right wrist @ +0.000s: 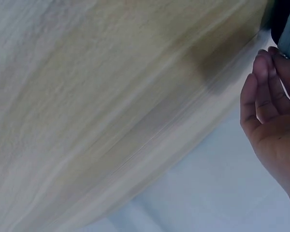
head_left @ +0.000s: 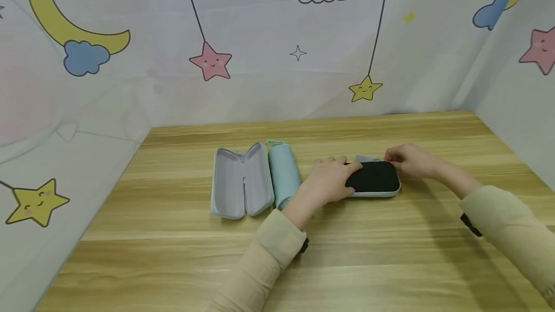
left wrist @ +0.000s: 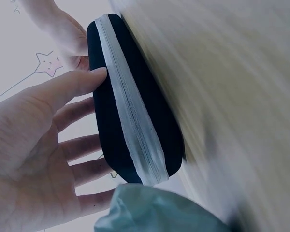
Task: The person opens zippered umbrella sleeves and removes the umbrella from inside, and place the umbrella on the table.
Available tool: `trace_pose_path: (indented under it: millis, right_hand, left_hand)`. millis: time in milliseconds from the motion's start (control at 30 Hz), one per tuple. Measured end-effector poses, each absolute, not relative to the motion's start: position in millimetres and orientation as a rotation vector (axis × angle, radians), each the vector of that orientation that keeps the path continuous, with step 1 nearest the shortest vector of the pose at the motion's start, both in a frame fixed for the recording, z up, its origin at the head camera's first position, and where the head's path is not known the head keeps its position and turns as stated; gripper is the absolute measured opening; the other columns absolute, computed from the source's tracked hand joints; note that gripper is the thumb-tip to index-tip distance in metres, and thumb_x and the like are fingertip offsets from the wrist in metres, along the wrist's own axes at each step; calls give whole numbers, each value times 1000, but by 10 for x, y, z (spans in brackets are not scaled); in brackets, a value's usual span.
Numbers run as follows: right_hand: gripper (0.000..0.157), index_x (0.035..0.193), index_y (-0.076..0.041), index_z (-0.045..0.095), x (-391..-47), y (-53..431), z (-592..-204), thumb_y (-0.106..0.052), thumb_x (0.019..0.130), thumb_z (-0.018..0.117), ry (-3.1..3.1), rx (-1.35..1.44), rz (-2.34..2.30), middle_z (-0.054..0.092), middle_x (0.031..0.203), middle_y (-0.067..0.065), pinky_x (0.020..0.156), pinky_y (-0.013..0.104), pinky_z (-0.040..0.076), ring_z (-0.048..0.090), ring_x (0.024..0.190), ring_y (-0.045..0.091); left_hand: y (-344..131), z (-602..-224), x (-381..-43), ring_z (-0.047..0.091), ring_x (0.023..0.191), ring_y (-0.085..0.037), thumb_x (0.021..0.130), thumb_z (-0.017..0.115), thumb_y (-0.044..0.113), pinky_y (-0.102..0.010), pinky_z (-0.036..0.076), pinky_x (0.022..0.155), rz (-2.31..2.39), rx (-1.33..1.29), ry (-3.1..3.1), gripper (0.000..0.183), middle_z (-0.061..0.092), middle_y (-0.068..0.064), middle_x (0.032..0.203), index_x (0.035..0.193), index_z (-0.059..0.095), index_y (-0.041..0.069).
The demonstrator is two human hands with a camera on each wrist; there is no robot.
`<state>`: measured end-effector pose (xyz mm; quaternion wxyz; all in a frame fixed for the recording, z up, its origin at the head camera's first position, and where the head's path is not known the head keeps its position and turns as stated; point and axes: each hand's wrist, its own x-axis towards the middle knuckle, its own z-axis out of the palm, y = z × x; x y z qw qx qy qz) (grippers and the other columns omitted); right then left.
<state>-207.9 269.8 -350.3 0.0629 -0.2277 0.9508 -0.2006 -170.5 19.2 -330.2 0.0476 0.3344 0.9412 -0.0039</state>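
A black zippered case point(head_left: 374, 178) with a pale grey zip band lies flat on the table. My left hand point(head_left: 330, 177) holds its left end, thumb at the near edge and fingers across the top and far side. In the left wrist view the thumb presses the case's edge beside the zip band point(left wrist: 130, 101). At the far right corner my right hand point(head_left: 409, 160) pinches with its fingertips at the end of the zip band; the pull itself is mostly hidden. A grey-blue strap point(head_left: 367, 158) shows behind the case.
An open hard case with grey lining point(head_left: 228, 184) stands on the left of the wooden table point(head_left: 347, 264). Between it and my left hand lies a light blue fabric roll point(head_left: 284, 170) with a loop at its far end. A printed cloth wall point(head_left: 260, 95) rises behind the table.
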Motion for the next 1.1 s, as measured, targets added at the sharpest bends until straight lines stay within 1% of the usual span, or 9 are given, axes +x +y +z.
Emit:
trace_pose_path:
  millis: [267,600,900,1100]
  right_hand:
    - [18,84,-13,68,-2074,2702,-3506,1,88,60,2923,-736,-531,69,77,-4,66,29,44,55,72,10]
    - [20,81,-16,67,-2044,2723,-3505,3,86,61,2958,-784,-494,67,75,-6,62,26,41,51,67,8]
    - [19,82,-15,67,-2011,2737,-3530,3,85,63,3005,-801,-458,67,75,-6,61,27,41,51,66,8]
    - [20,81,-17,66,-1985,2749,-3547,2,84,63,3012,-842,-463,63,71,-9,59,24,38,46,63,5]
  left_hand:
    - [176,-3312,-1715,53,126,-18,92,60,46,-41,46,98,-12,1024,2884,59,49,3,144,146,38,37]
    - [176,-3309,-1711,53,125,-17,92,59,48,-41,46,97,-34,1027,2884,59,50,5,142,146,37,38]
    - [175,-3322,-1724,53,124,-14,92,58,50,-39,46,97,-68,1037,2881,60,49,6,141,146,36,40]
    - [174,-3330,-1721,54,122,-15,91,59,50,-40,46,95,-92,1058,2883,61,50,6,139,147,35,39]
